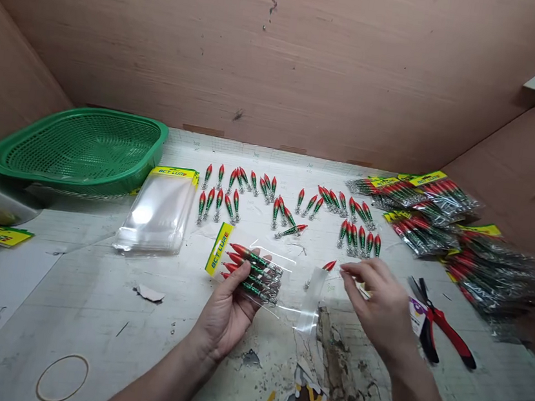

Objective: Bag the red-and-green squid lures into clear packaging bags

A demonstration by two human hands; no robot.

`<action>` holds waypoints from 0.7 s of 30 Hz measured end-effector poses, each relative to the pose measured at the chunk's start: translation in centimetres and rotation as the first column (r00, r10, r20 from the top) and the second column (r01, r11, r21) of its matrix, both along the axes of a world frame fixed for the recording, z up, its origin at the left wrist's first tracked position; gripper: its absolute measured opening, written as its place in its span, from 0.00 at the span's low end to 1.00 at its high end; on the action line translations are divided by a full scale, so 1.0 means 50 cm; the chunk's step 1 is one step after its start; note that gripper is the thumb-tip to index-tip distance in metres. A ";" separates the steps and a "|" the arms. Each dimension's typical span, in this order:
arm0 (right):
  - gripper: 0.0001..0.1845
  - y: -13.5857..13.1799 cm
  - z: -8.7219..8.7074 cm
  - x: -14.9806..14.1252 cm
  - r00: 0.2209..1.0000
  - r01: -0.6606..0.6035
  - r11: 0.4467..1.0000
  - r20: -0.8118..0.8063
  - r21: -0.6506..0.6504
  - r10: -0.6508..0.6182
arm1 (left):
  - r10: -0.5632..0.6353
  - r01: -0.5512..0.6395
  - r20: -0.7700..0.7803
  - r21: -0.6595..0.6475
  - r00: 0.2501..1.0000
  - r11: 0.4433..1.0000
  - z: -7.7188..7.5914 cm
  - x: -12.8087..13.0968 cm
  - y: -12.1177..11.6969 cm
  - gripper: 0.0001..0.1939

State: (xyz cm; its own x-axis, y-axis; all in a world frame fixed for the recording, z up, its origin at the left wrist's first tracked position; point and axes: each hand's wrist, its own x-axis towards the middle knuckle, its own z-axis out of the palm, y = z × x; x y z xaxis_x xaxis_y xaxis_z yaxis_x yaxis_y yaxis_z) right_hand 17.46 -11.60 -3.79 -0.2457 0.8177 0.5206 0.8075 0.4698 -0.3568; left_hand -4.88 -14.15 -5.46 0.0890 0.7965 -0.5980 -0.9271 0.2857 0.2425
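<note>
My left hand [229,313] grips a clear plastic bag [284,303] with a yellow BCT LURE header. Several red and green fishing lures [252,270] lie side by side inside it, their hooks toward the bag's right end. The bag's clear flap [311,300] sticks out to the right. My right hand [375,298] hovers just right of the flap, thumb and forefinger brought together; whatever is between them, I cannot make out. Beyond the flap, a single lure [329,265] lies on the table, partly hidden by it.
Loose lures [238,180] lie in groups across the back. A stack of bags [156,209] and a green basket [79,145] stand left. Filled packets [497,274] are piled right, near red-handled pliers [445,323]. A rubber band [63,378] lies front left.
</note>
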 end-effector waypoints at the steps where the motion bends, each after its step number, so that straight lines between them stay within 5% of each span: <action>1: 0.08 0.014 -0.011 0.016 0.986 -0.074 0.997 0.146 -0.030 0.078 | 0.005 -0.005 0.000 0.007 1.000 1.000 0.000 -0.001 0.001 0.13; 3: 0.11 0.031 -0.033 0.031 0.914 -0.204 0.976 0.343 -0.074 0.217 | 0.004 -0.004 -0.001 0.009 1.000 1.000 -0.001 -0.002 0.002 0.14; 7: 0.13 0.023 -0.060 0.003 0.814 -0.339 0.937 0.472 -0.087 0.338 | -0.006 0.006 -0.010 0.006 1.000 1.000 -0.001 -0.001 0.004 0.17; 12: 0.11 0.011 -0.068 -0.050 0.627 -0.381 0.917 0.696 -0.117 0.349 | 0.001 -0.001 -0.022 0.006 1.000 1.000 -0.003 -0.001 0.006 0.18; 21: 0.19 0.021 -0.037 -0.010 0.666 -0.295 0.955 0.713 -0.017 0.219 | 0.004 -0.005 -0.028 -0.020 1.000 1.000 -0.001 0.001 0.004 0.15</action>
